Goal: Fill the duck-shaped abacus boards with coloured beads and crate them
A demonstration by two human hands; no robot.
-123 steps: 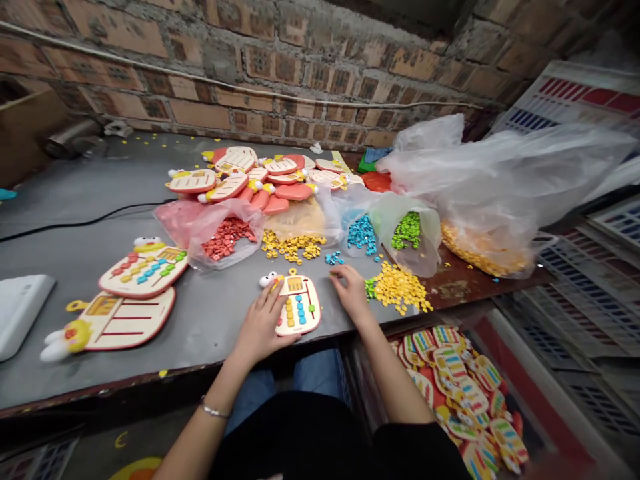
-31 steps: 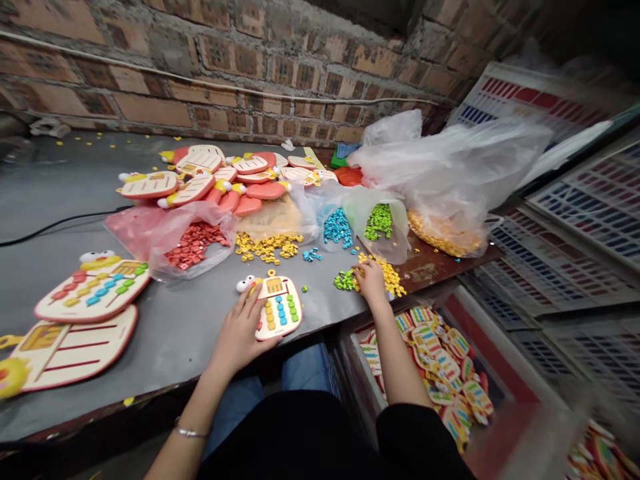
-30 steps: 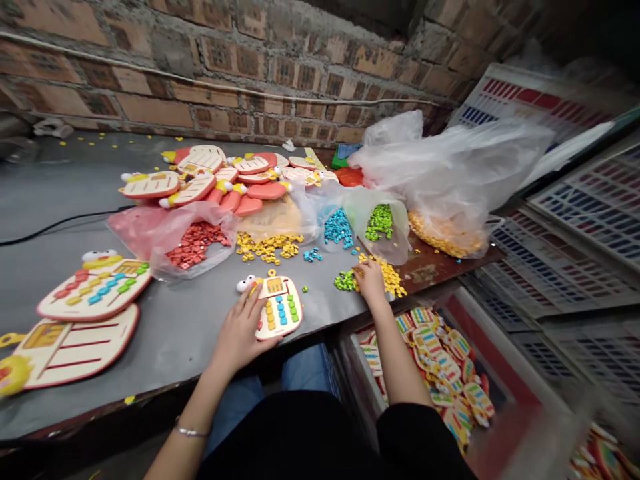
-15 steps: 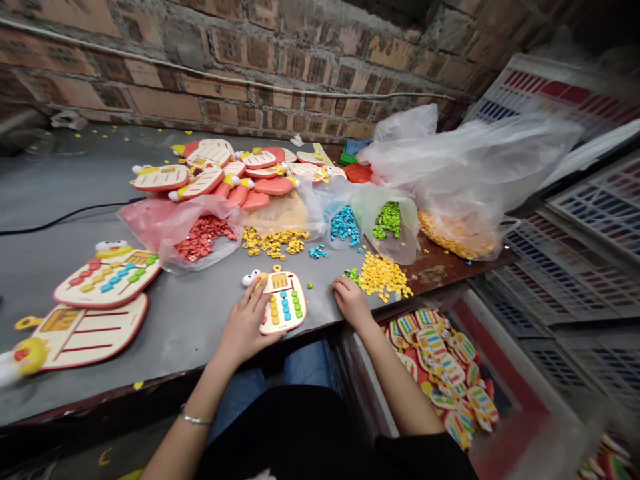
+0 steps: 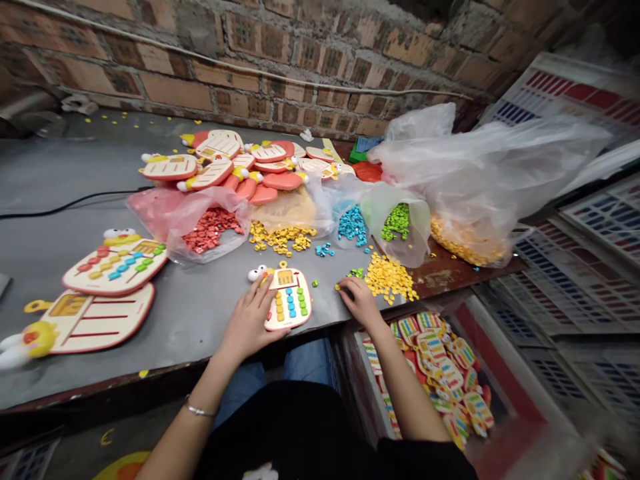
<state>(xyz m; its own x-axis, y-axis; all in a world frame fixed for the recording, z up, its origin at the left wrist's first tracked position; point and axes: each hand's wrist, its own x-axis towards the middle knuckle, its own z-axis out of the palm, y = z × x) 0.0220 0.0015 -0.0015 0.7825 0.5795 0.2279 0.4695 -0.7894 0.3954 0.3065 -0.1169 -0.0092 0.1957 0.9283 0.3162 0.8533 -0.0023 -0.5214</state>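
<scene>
A cream board with a duck head (image 5: pixel 300 319) lies near the table's front edge, with yellow, blue and green beads in rows. My left hand (image 5: pixel 249 321) rests over its left side, gripping it and covering part of the beads there. To the right of the board, my right hand (image 5: pixel 359 300) has its fingers curled together at the tabletop, by a small yellow bead (image 5: pixel 337 287) at the fingertips. Loose yellow beads (image 5: pixel 390 275) and a few green beads (image 5: pixel 356 273) lie just beyond that hand. One green bead (image 5: pixel 315 284) sits between board and hand.
Bags of red beads (image 5: pixel 210 230), blue beads (image 5: pixel 353 225) and green beads (image 5: pixel 397 222) lie behind. Boards are piled (image 5: pixel 215 175) at the back; two more (image 5: pixel 107 320) lie left. A crate (image 5: pixel 520 373) of boards stands below right, beside the table edge.
The view has shifted slightly. A yellow bead now shows at my right fingertips, while my left hand stays on the board.
</scene>
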